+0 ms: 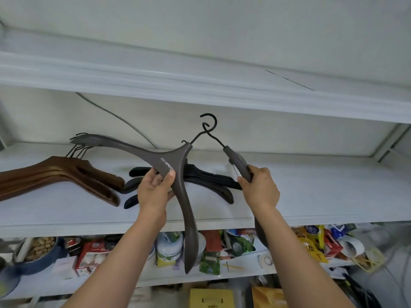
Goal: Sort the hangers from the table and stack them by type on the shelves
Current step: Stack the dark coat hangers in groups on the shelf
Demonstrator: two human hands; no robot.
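Two forearms rise from the bottom of the frame, past a lower shelf (255, 276) crowded with packets and tubs. The left hand (154, 192), at centre, grips the first grey hanger (169, 161) at its broad middle, thumb across the printed face. One arm of that hanger hangs steeply down in front of the lower shelf and the other reaches to the upper left. The right hand (261, 191), right of centre, is curled round the second grey hanger (239, 165), seen nearly edge-on, its long axis running from lower right up toward the centre.

Above and between the hands the two black hooks (208, 127) cross each other. Whether they are caught together or only overlap in view cannot be told. That crossing looks like the thing to settle first: drawing the hands apart sideways should show whether the hooks come free.

Behind the hands, on the white shelf (300, 192), lie black hangers (211, 181) at centre, stacked, and brown hangers (66, 174) at the left edge. No grey pile shows. The bare stretch of shelf lies to the right, nearer the right hand, which is probably where this type belongs. An upper shelf (200, 85) spans the frame above.
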